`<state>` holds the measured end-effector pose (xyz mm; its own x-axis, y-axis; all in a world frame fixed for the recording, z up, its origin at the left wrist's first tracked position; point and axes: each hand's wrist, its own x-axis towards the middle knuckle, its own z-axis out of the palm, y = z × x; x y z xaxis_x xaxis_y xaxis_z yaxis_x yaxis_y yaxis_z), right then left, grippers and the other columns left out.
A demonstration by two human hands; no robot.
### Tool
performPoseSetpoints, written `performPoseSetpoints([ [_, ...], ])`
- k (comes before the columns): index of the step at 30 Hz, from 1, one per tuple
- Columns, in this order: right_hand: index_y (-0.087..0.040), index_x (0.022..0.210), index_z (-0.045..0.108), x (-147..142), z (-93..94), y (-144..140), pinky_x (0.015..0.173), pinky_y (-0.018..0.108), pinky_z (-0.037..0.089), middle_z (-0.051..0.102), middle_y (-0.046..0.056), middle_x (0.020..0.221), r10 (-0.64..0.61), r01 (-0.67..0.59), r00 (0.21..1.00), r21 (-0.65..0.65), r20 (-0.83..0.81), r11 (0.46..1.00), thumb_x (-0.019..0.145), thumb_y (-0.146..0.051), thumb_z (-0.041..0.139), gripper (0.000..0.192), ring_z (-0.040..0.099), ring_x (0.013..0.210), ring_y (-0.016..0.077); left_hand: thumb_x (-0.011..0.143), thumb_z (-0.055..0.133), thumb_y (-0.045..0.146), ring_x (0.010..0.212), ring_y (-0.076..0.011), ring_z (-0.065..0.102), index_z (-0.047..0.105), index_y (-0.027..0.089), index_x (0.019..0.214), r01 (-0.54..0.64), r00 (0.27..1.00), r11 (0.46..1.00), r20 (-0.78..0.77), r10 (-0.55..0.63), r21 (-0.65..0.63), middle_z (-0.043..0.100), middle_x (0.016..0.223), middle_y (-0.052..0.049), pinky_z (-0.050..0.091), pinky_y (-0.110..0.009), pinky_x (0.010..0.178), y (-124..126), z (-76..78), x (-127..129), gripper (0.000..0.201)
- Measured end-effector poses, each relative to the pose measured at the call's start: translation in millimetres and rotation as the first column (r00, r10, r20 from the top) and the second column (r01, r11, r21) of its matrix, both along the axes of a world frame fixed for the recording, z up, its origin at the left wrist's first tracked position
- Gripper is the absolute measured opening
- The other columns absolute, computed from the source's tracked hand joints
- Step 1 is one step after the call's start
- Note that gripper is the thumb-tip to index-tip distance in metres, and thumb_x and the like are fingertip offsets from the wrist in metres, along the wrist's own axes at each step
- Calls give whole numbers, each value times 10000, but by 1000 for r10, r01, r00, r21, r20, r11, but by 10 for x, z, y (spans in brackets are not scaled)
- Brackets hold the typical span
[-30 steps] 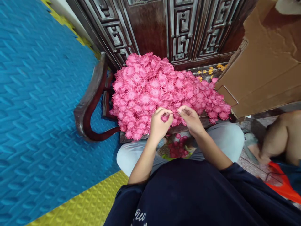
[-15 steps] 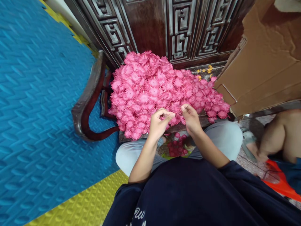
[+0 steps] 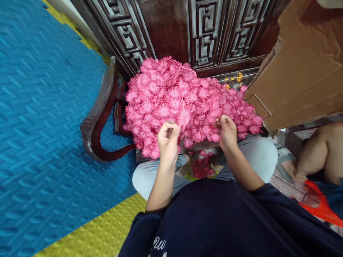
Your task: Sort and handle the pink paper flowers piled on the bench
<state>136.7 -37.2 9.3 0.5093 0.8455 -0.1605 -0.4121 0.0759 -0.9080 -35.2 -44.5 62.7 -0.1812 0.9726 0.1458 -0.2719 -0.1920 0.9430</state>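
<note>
Both hands at the near edge of a heap of pink flowers.

My left hand (image 3: 167, 137) pinched one pink flower (image 3: 184, 117), its round face turned up toward me, no long axis to speak of. My right hand (image 3: 227, 131) curled shut among the flower heap (image 3: 182, 100) on the wooden bench (image 3: 100, 114); what it gripped I couldn't tell. I judged that blooms crowding the near edge could spill onto my lap if nudged.

Hands apart now — left hand (image 3: 168, 140) leftward w/ a pink flower (image 3: 184, 117), right hand (image 3: 227, 130) rightward
</note>
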Motion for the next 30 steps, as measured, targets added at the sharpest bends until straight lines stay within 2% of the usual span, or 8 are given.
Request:
performPoseSetpoints([
  [3,-194,684,554,98,1,-10,618,217,398,554,-46,678,78,-76,997,-61,21,995,617,-438,735,312,477,582,64,670,765,348,740,-81,550,587,170,655,-67,998,998,-19,67,8,582,740,23,416,-198,731,29,32,-61,252],
  [6,-200,694,566,32,65,-67,639,229,409,561,-43,690,153,-152,988,-96,8,984,602,-434,747,309,530,631,84,624,788,302,672,-72,562,571,169,640,-66,998,995,7,67,-71,579,656,38,430,-193,700,28,-3,1,254],
  [10,-206,684,585,-113,177,-131,704,245,425,576,-28,725,220,-215,972,-68,86,974,605,-431,745,287,551,731,110,568,806,267,616,-64,561,568,183,688,-48,997,986,46,56,-158,588,620,49,437,-182,646,10,-55,91,279],
  [14,-204,676,610,-151,240,-128,804,275,427,625,-2,821,259,-256,952,-40,164,966,617,-403,740,245,553,826,124,560,811,308,630,-62,569,576,193,729,-77,997,982,14,81,-169,594,644,46,452,-182,663,15,-56,50,311],
  [17,-209,695,619,-168,293,-66,772,277,435,616,-7,783,277,-273,944,-44,180,961,625,-397,726,228,542,780,120,566,813,332,636,-56,570,577,193,740,-110,994,982,0,112,-151,590,654,49,453,-179,679,7,-44,-3,325],
  [20,-219,692,609,-224,402,40,689,256,435,565,-28,699,307,-314,934,14,183,949,646,-382,711,197,493,662,95,566,817,335,637,-59,575,579,192,738,-105,994,985,12,108,-139,602,656,47,458,-184,675,-19,-28,-44,327],
  [26,-223,714,593,-327,573,193,661,261,459,546,-32,657,441,-452,888,70,132,889,689,-378,689,184,502,620,89,540,832,320,639,-63,594,591,188,723,-148,987,979,45,156,-143,628,642,45,463,-184,656,-49,-29,-157,330],
  [30,-220,728,592,-333,619,268,676,261,468,575,-22,686,389,-411,904,112,177,905,710,-360,683,168,529,636,89,528,837,302,634,-58,599,603,186,721,-148,985,976,68,160,-160,646,645,40,463,-177,649,-45,-67,-222,325],
])
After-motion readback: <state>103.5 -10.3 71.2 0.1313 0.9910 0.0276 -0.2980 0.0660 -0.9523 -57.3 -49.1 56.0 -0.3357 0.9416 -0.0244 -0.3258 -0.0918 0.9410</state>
